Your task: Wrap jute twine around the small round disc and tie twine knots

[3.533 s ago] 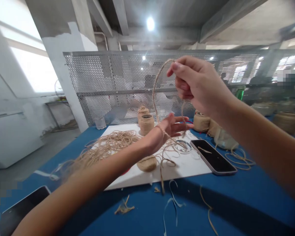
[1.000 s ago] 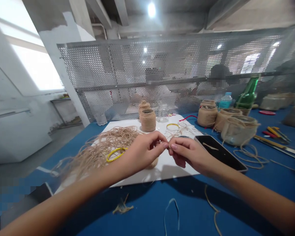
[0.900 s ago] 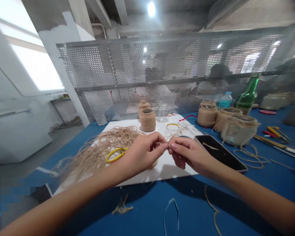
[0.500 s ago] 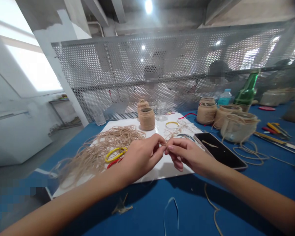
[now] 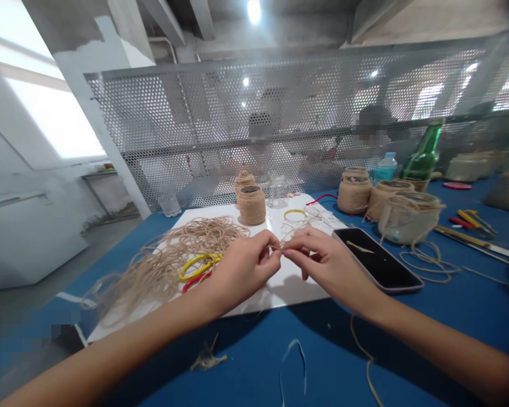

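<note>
My left hand (image 5: pixel 252 263) is pinched, thumb against forefinger, on a thin piece of twine that barely shows between the fingertips. Close against it, my right hand (image 5: pixel 316 254) pinches the same small spot, and the fingertips of both nearly touch. They are held above a white board (image 5: pixel 254 302). Left of my left hand spreads a loose heap of tan twine (image 5: pixel 207 229), with yellow-handled (image 5: pixel 194 267) and red-handled (image 5: pixel 195 281) tools on its near side. Behind the hands stand a twine-wrapped jar (image 5: pixel 252 206) and a ball-topped twine spool (image 5: pixel 243 181).
A phone (image 5: pixel 379 263) lies right of my right hand. Farther right are several wrapped jars (image 5: pixel 354 195), a partly covered glass jar (image 5: pixel 407 220), a green bottle (image 5: pixel 424 152) and cutters (image 5: pixel 475 220). Twine scraps (image 5: pixel 208 359) lie on the blue table (image 5: pixel 246 384). A perforated metal screen (image 5: pixel 212 124) rises behind.
My right hand has turned, its lower fingers now curled in more behind the thumb. Both hands stay together at the twine. The view has shifted slightly.
</note>
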`<action>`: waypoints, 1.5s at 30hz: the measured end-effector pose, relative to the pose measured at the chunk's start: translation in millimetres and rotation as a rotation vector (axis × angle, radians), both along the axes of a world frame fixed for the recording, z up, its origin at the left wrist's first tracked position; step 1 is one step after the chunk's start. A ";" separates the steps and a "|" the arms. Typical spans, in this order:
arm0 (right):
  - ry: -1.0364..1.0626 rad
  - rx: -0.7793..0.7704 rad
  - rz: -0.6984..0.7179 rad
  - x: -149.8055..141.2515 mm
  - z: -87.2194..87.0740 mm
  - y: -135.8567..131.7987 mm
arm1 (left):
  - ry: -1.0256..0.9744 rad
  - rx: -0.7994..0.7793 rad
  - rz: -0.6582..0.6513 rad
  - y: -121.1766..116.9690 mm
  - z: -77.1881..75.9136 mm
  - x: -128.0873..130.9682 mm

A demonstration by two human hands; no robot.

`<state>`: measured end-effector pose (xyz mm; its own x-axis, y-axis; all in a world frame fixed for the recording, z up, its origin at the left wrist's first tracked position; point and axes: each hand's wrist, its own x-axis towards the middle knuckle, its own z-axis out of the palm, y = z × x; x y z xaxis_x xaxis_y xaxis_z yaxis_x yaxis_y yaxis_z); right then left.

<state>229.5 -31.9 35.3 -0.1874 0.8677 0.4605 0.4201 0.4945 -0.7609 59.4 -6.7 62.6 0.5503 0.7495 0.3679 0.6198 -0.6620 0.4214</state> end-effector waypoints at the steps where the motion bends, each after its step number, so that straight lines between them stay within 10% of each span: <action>1: -0.023 0.031 -0.018 0.1 -0.1 -0.6 | -0.021 -0.020 0.000 0.0 0.2 0.4; 22: -0.159 0.122 0.012 4.9 5.0 -2.7 | -0.286 -0.555 -0.029 0.1 1.3 4.0; 26: 0.112 -0.124 0.135 7.7 3.6 0.6 | -0.382 -0.649 -0.095 3.0 0.2 2.3; 36: 0.584 -0.281 0.117 -1.7 -13.5 1.1 | -0.132 -0.075 -0.114 -5.9 -13.4 6.3; 45: -0.098 0.177 -0.126 3.9 -11.3 3.3 | 0.326 0.539 -0.114 -6.9 -21.6 1.4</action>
